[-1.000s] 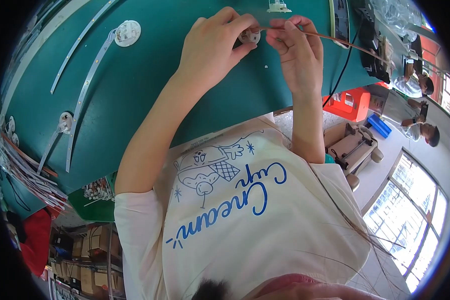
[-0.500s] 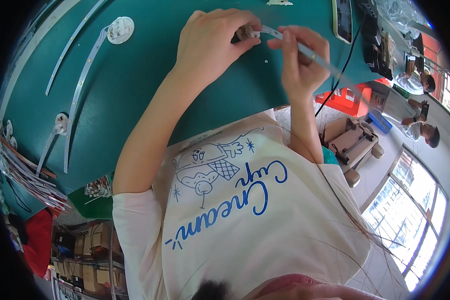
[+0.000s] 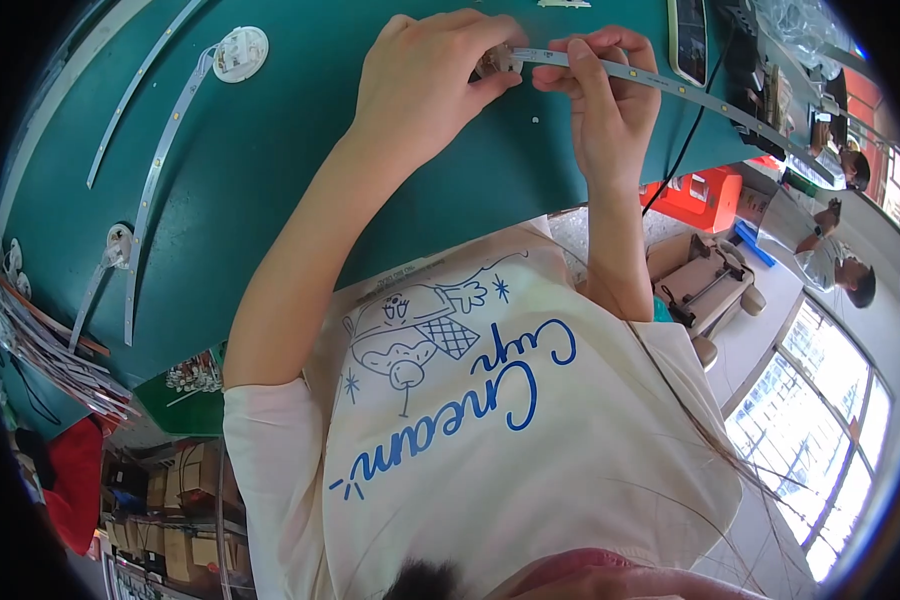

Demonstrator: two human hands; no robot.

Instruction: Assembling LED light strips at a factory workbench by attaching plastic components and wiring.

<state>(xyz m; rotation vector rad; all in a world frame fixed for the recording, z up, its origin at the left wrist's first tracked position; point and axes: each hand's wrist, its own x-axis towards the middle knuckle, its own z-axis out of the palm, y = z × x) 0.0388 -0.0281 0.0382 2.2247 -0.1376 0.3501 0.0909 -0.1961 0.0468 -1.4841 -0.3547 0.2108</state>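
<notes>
Over the green table, my left hand (image 3: 420, 85) pinches a small round white part (image 3: 497, 62), mostly covered by its fingers. From that part an LED strip (image 3: 715, 101), thin and white with small yellowish chips, runs off to the right. My right hand (image 3: 610, 105) is closed on this strip near the round part, thumb in front and fingers behind. Whether the strip's end is joined to the part cannot be made out. The strip's free end hangs past the table's right edge.
Left on the green table (image 3: 270, 200) lie a round white disc (image 3: 240, 54) with an LED strip, a smaller disc (image 3: 119, 245) and a bundle of strips (image 3: 70, 355). A phone (image 3: 687, 40) and a black cable (image 3: 685, 150) are at right. Another person (image 3: 835, 255) is beyond.
The strip has swung up and away from me, its free end now higher on the right. My right hand has turned slightly with it; my left hand has barely moved.
</notes>
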